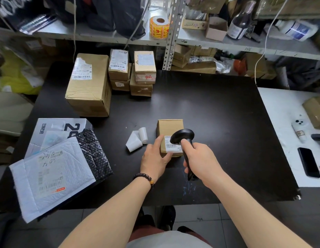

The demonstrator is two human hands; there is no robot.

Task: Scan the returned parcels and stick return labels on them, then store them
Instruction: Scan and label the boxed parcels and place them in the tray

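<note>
Scanning step underway: my right hand (200,158) gripping black handheld scanner (182,136) over small brown cardboard parcel (169,127), mid-desk toward near edge; my left hand (153,159) bracing its side, fingers loosely spread. Labelling, storing remaining; more parcels (87,86) waiting at far-left corner.

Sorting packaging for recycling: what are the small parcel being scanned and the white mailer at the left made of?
Small parcel: brown corrugated cardboard by its look, matte, with a white paper label. White mailer: seems plastic bubble padding; a quilted bubble texture shows, slightly glossy.
</note>
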